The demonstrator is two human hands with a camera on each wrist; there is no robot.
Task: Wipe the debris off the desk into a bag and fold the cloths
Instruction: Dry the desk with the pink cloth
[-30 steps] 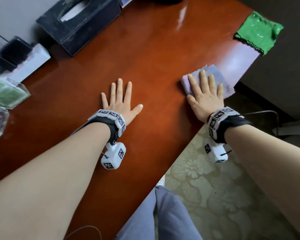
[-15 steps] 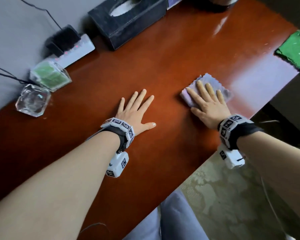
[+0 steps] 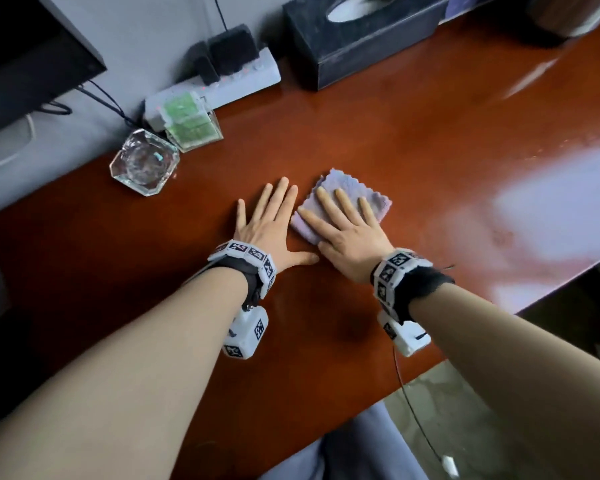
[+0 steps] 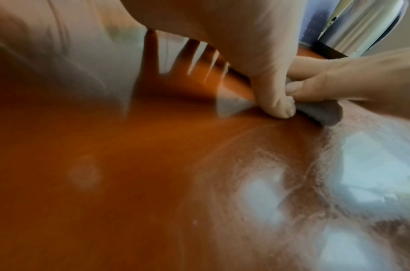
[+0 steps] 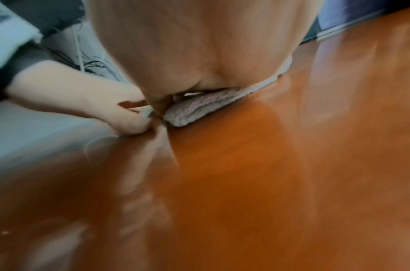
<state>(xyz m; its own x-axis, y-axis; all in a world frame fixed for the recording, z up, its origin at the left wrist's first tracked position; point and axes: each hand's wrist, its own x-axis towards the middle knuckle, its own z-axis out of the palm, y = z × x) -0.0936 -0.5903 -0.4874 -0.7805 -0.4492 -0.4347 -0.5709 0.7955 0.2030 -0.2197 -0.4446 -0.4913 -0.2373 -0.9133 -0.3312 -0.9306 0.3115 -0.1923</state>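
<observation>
A folded lilac cloth [image 3: 374, 199] lies on the red-brown desk [image 3: 413, 133]. My right hand [image 3: 343, 220] presses flat on it with straight, spread fingers. My left hand [image 3: 267, 216] lies flat on the bare desk just left of the cloth, its thumb nearly touching the right hand. In the right wrist view the cloth [image 5: 199, 108] shows as a thick folded edge under my palm, with the left hand [image 5: 102, 102] beside it. In the left wrist view the cloth [image 4: 320, 111] peeks out beside my thumb. Faint dusty smears [image 3: 499, 233] mark the desk to the right.
A glass ashtray [image 3: 144, 167] and a clear box of green items [image 3: 193, 124] sit at the desk's back left, by a white power strip [image 3: 236, 84] with black plugs. A black tissue box [image 3: 361, 32] stands at the back. The desk's front edge [image 3: 551, 299] runs diagonally at right.
My right hand has slid the lilac cloth leftward across the desk until it sits beside my left hand. The view has swung left, so the green cloth is out of frame.
</observation>
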